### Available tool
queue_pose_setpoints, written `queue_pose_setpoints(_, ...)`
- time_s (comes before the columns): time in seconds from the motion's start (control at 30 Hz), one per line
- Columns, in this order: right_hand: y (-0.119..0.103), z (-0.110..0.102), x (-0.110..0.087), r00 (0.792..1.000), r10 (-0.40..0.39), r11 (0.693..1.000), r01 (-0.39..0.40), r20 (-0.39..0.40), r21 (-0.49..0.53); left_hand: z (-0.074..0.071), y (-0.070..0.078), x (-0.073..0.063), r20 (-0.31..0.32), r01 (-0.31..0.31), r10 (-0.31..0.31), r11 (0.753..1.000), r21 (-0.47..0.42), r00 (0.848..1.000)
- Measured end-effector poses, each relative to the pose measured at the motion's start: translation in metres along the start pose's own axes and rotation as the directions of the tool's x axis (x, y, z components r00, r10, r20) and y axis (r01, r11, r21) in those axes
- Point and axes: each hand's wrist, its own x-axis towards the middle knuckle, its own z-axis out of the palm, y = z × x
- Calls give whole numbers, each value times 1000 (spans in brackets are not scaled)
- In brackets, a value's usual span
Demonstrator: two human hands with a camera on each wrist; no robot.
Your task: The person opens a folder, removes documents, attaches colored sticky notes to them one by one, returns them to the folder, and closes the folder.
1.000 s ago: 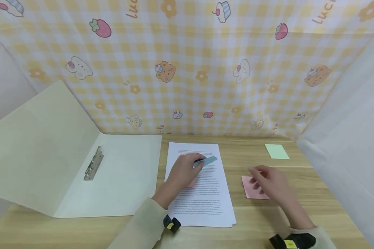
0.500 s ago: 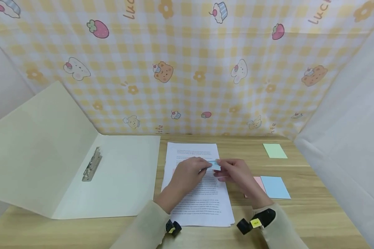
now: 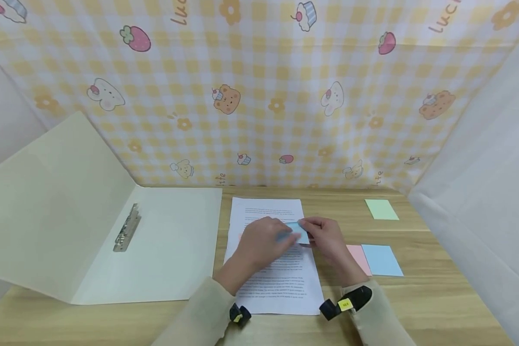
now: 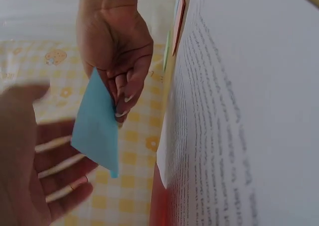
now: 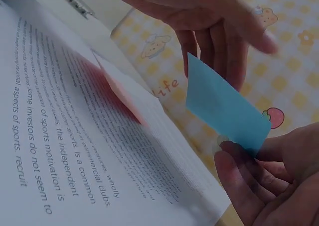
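Note:
A small blue sticky note (image 3: 303,235) is held up over the printed paper stack (image 3: 281,290). My right hand (image 3: 327,239) pinches its right edge between thumb and fingers. On the note's other side, my left hand (image 3: 261,242) has its thumb lifted away and its fingers extended behind the note, as the left wrist view shows with the blue note (image 4: 94,126) between the hands. A pink sticky note (image 5: 122,94) lies on the upper part of the stack in the right wrist view, mostly hidden by my left hand in the head view.
An open white folder (image 3: 177,245) with a metal clip (image 3: 127,228) lies at the left, its cover raised. To the right are a blue pad (image 3: 382,260), a partly covered pink pad (image 3: 359,258) and a green pad (image 3: 381,210). A checked cloth (image 3: 259,120) hangs behind the table.
My right hand has come left from the pads and taken hold of the blue sticky note. My left hand, which pinched it before, has loosened its thumb from it.

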Motion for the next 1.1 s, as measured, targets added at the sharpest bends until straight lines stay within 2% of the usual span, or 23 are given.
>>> queue_pose_setpoints(0.07, 3, 1, 2, 1000, -1, 1000, 1, 3, -2, 0, -3, 1, 3, 141, -141, 990, -18, 990)
queue_pose_setpoints(0.13, 5, 1, 3, 1000, -1, 1000, 2, 3, -5, -1, -6, 3, 30, 275, -273, 959, -67, 961)
queue_pose_setpoints(0.2, 7, 1, 4, 1000, -12, 1000, 12, 6, -17, -2, -9, 5, 83, 369, -361, 921, -127, 929)
queue_pose_setpoints(0.27, 7, 1, 6, 1000, -16, 1000, 16, 2, -20, -2, -13, 7, 141, 417, -397, 891, -179, 907)
queue_pose_setpoints(0.33, 7, 1, 7, 1000, -18, 1000, 18, -1, -25, -1, -16, 9, 174, 434, -402, 874, -220, 899)
queue_pose_setpoints(0.53, 6, 4, 9, 1000, -25, 998, 25, 0, -54, 3, -24, 10, 189, 434, -395, 862, -262, 899)
queue_pose_setpoints(0.73, 5, 8, 14, 999, -36, 994, 37, 13, -103, 7, -30, 8, 213, 471, -424, 835, -284, 880)
queue_pose_setpoints(0.87, 4, 7, 19, 999, -26, 992, 29, 30, -120, 8, -33, 11, 208, 465, -421, 842, -272, 883)
queue_pose_setpoints(0.93, 4, 6, 21, 999, -15, 992, 19, 36, -124, 8, -34, 15, 226, 466, -417, 848, -253, 880)
queue_pose_setpoints(1.1, 6, 6, 26, 998, -5, 985, 14, 57, -173, 9, -35, 23, 296, 494, -428, 845, -204, 854)
